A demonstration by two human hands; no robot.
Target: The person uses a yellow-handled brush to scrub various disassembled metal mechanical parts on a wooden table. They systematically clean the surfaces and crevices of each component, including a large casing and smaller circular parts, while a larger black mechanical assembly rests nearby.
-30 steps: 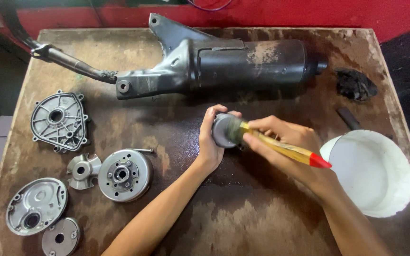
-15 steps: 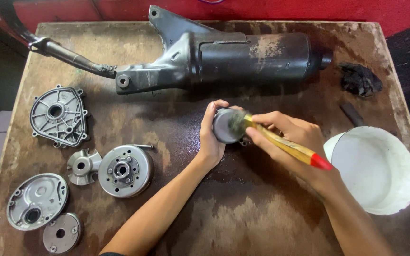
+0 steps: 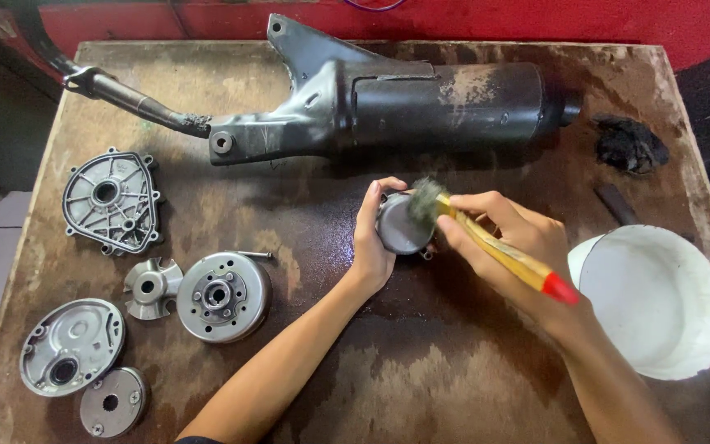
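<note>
The left hand (image 3: 374, 238) is curled around a small round grey metal part (image 3: 402, 224), holding it just above the worn brown wooden surface (image 3: 421, 362). The right hand (image 3: 507, 238), just beside it, is closed on a yellow-handled, red-tipped paintbrush (image 3: 495, 247), whose bristles touch the part's upper edge.
</note>
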